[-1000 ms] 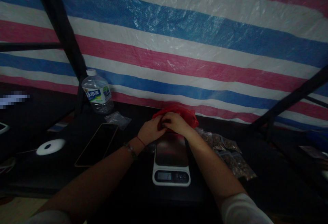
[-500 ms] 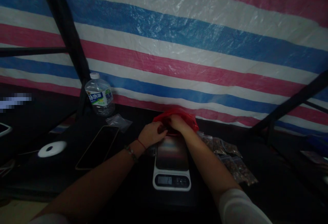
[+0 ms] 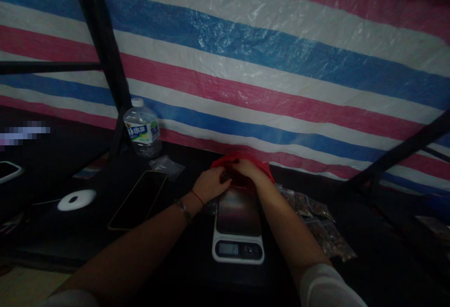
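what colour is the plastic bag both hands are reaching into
Red. The plastic bag shows best in the head view, behind the scale.

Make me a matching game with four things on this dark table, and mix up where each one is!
Things:
1. water bottle
2. phone
3. kitchen scale
4. red bag

Places:
A. lying flat, left of the scale
B. under both hands, at the foot of the striped tarp
C. standing at the back left, by the black pole
D. in the middle, between the two forearms

Pairs: 1-C, 2-A, 3-D, 4-B
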`<state>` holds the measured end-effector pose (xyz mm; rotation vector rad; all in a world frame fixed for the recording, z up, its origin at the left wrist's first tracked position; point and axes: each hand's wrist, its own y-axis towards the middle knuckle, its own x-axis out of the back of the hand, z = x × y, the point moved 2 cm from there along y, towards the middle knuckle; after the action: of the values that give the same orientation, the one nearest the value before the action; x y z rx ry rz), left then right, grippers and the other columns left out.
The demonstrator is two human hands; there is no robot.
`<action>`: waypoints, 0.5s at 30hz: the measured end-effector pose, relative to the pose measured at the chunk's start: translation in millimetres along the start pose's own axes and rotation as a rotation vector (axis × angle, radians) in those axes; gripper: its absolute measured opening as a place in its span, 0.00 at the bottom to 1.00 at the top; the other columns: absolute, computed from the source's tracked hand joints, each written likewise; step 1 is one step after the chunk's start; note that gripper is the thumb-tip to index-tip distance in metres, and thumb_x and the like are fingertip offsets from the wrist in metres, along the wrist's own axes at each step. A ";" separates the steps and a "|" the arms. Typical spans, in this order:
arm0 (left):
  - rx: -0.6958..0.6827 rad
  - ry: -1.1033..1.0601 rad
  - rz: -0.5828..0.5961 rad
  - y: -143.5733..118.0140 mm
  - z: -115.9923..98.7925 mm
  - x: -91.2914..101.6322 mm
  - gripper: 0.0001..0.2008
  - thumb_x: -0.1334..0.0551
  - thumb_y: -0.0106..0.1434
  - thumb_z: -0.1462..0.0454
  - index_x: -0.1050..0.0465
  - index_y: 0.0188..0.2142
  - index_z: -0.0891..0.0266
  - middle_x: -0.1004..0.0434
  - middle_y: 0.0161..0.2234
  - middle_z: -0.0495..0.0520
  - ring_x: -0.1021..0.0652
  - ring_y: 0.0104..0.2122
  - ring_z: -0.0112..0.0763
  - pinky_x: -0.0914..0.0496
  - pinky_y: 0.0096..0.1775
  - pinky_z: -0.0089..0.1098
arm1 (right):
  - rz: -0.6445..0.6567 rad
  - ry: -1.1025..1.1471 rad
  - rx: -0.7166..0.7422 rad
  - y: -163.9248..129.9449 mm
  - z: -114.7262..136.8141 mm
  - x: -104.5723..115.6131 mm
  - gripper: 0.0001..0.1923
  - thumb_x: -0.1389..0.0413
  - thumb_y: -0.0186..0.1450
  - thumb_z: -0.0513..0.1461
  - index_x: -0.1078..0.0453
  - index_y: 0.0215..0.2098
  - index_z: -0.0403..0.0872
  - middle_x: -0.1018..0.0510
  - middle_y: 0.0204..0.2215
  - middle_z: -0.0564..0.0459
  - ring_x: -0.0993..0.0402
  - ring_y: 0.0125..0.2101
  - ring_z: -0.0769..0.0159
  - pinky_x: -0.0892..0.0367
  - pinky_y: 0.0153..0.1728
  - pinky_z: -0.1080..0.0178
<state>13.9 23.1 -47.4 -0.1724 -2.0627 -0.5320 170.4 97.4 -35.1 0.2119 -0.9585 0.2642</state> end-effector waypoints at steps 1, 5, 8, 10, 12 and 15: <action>0.007 0.004 0.000 0.3 0.9 -1.0 0.13 0.42 0.62 0.54 0.29 0.41 0.60 0.21 0.40 0.55 0.21 0.40 0.38 0.30 0.42 0.34 | 0.012 0.049 -0.011 -5.9 2.8 3.1 0.12 0.48 0.62 0.34 0.23 0.38 0.46 0.19 0.33 0.51 0.25 0.31 0.67 0.31 0.33 0.67; 0.027 0.014 -0.013 0.9 2.4 -3.2 0.15 0.42 0.62 0.55 0.31 0.44 0.61 0.22 0.41 0.56 0.22 0.41 0.39 0.30 0.42 0.34 | 0.136 0.142 0.176 -24.7 20.1 11.9 0.09 0.46 0.60 0.34 0.23 0.32 0.43 0.20 0.28 0.52 0.27 0.27 0.68 0.34 0.30 0.69; 0.016 0.021 -0.020 0.7 1.9 -3.8 0.17 0.42 0.62 0.55 0.32 0.47 0.61 0.23 0.44 0.56 0.23 0.44 0.39 0.30 0.45 0.34 | 0.081 0.057 0.220 -27.0 21.0 15.0 0.10 0.47 0.61 0.33 0.22 0.32 0.43 0.19 0.30 0.51 0.26 0.29 0.67 0.34 0.33 0.68; 0.009 0.031 -0.022 0.5 1.8 -4.4 0.18 0.43 0.63 0.54 0.32 0.49 0.60 0.24 0.46 0.56 0.23 0.45 0.39 0.31 0.46 0.34 | -0.008 -0.056 0.138 -23.6 12.4 14.4 0.12 0.48 0.61 0.31 0.22 0.35 0.43 0.19 0.35 0.48 0.25 0.34 0.65 0.34 0.37 0.67; 0.002 0.038 -0.025 -0.1 1.9 -5.1 0.19 0.43 0.63 0.54 0.32 0.50 0.60 0.24 0.47 0.57 0.24 0.47 0.39 0.31 0.48 0.35 | -0.033 -0.173 0.032 -19.4 0.4 10.5 0.14 0.49 0.62 0.30 0.23 0.40 0.43 0.19 0.40 0.45 0.24 0.38 0.63 0.34 0.41 0.65; -0.024 0.037 -0.037 -1.2 1.8 -5.6 0.20 0.43 0.63 0.54 0.33 0.52 0.61 0.24 0.48 0.57 0.24 0.48 0.39 0.32 0.50 0.35 | 0.012 -0.256 -0.044 -14.4 -13.2 1.7 0.15 0.48 0.63 0.32 0.24 0.45 0.44 0.20 0.44 0.44 0.24 0.41 0.62 0.34 0.43 0.64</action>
<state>15.1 23.3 -53.3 -0.1374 -2.0278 -0.5790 186.1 87.8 -42.0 0.2028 -1.2185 0.2303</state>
